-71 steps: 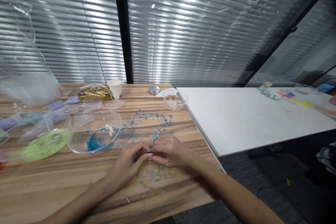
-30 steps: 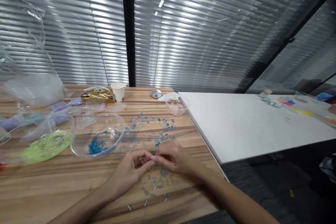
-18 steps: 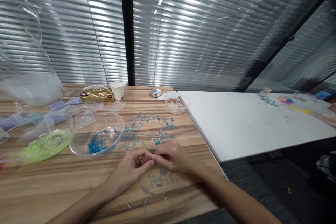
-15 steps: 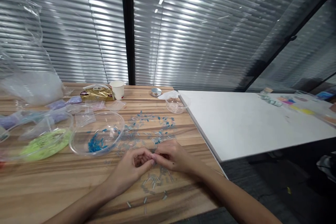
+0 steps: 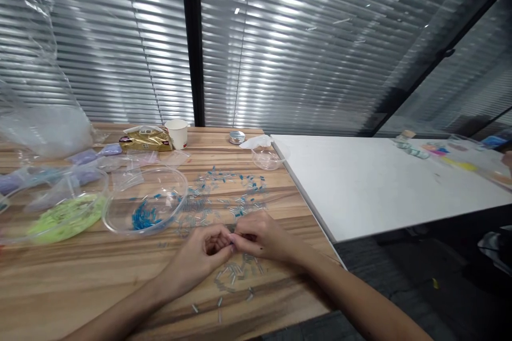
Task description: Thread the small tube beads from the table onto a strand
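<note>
My left hand and my right hand meet fingertip to fingertip low over the wooden table. Both are closed in a pinch; a tiny dark-bluish speck shows where they touch, too small to name. Under and just in front of them lie loose clear capsule pieces. Beyond my hands, blue and clear capsule pieces are scattered across the wood. To the left stands a clear round plastic bowl, with a heap of blue capsule pieces in it.
Further left is a clear bowl with lime-green contents. Behind sit purple packets, a gold packet, a paper cup, a round tin and a small clear bowl. A white table adjoins on the right.
The view has shifted slightly. My hands stay pinched together in nearly the same place, with a small dark-bluish speck now showing between the fingertips.
</note>
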Motion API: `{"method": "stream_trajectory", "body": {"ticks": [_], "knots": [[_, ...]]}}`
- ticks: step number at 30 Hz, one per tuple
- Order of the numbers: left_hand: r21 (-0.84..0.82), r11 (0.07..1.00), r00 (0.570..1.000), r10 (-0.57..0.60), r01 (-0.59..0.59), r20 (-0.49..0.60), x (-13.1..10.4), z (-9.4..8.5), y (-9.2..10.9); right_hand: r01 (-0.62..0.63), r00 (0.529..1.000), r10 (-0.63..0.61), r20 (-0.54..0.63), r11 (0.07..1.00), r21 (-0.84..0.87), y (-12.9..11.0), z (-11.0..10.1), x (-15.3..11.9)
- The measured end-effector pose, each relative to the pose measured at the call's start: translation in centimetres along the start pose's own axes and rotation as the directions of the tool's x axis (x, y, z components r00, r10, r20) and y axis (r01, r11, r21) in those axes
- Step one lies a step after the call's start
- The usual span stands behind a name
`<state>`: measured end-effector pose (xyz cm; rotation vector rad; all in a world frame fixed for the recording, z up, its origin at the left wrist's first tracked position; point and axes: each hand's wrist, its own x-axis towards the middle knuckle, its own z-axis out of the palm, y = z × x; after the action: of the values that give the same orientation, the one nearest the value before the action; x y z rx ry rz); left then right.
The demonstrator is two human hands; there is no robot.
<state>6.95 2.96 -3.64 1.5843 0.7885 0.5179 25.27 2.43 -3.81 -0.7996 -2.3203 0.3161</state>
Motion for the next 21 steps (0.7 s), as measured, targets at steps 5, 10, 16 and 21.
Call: {"method": "stream_trajectory", "body": {"ticks": [5,10,16,21], "knots": [[0.0,1.0,1.0,-0.003,0.003,0.005,-0.01,-0.03,0.04,-0.005,1.0,0.005,0.002,1.0,0.004,0.15,0.04,-0.11],[-0.007,1.0,1.0,-0.007,0.007,0.014,-0.01,0.02,0.3,-0.008,1.0,0.008,0.004,1.0,0.004,0.13,0.04,-0.12],[0.011,1.0,1.0,-0.009,0.009,0.013,-0.03,-0.03,0.15,-0.014,1.0,0.014,-0.027,0.999,0.029,-0.06,-0.03,0.08],[0.026,1.0,1.0,0.002,-0.002,0.011,0.01,-0.05,-0.28,-0.013,1.0,0.013,-0.009,1.0,0.012,0.02,-0.03,0.01]]}}
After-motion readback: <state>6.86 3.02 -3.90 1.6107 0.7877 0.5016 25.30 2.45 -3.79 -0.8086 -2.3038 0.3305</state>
